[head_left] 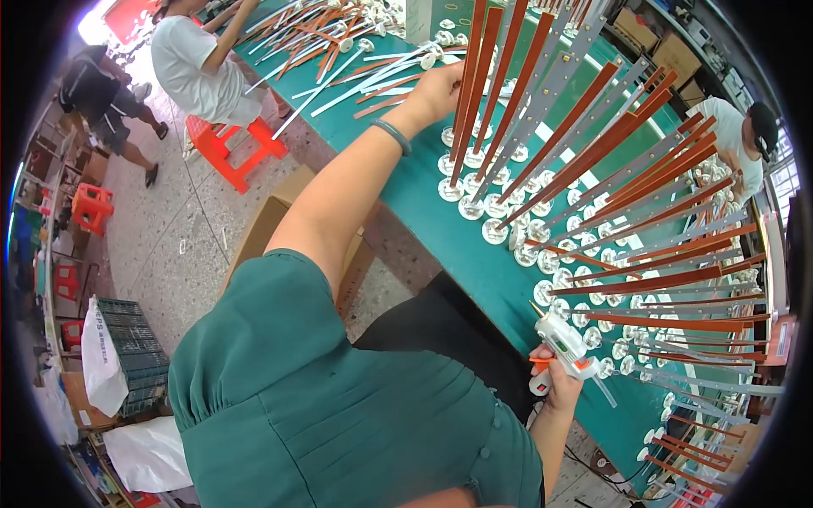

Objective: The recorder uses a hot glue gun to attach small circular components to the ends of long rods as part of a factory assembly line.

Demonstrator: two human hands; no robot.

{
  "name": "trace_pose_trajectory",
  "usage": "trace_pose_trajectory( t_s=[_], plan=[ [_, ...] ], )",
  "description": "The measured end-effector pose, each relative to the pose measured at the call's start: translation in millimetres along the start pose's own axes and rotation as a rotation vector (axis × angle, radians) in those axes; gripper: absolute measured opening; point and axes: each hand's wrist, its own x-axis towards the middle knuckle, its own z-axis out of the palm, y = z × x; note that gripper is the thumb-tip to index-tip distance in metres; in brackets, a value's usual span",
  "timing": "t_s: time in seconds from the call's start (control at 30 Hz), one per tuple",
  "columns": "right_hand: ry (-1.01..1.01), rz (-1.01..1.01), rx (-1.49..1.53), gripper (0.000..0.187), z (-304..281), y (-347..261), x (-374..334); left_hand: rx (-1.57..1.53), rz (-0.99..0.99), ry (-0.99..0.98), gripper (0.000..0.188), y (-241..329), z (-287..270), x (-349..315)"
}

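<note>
In my right hand point(561, 385) is a white glue gun point(561, 340) with an orange trigger; its nozzle points up and left, and a clear glue stick sticks out of its back. My left arm stretches over the table to the far side. There my left hand point(434, 95) is curled beside the upright brown strips point(476, 85), which hide its fingertips and whatever they hold. Brown strips and grey strips with small dots point(529, 110) stand in rows on round white bases point(495, 230) along the table.
The green table point(440, 216) runs diagonally, with loose strips point(373, 80) piled at its far left. A cardboard box point(288, 190) and a red stool point(233, 152) stand beside it. One person point(199, 63) sits far left, another point(732, 140) far right; a third point(106, 93) is farther off.
</note>
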Motion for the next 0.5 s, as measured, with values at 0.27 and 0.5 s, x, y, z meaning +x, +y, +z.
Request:
trace_pose_trajectory(
  t_s=[0.27,0.5],
  plan=[
    [-0.003,-0.007,0.05,0.038,-3,2,2,-0.193,-0.12,-0.104,0.04,-20,-6,4],
    [-0.018,-0.008,0.092,0.04,-6,4,3,0.694,-0.286,-0.065,0.121,-85,-15,16]
  ],
)
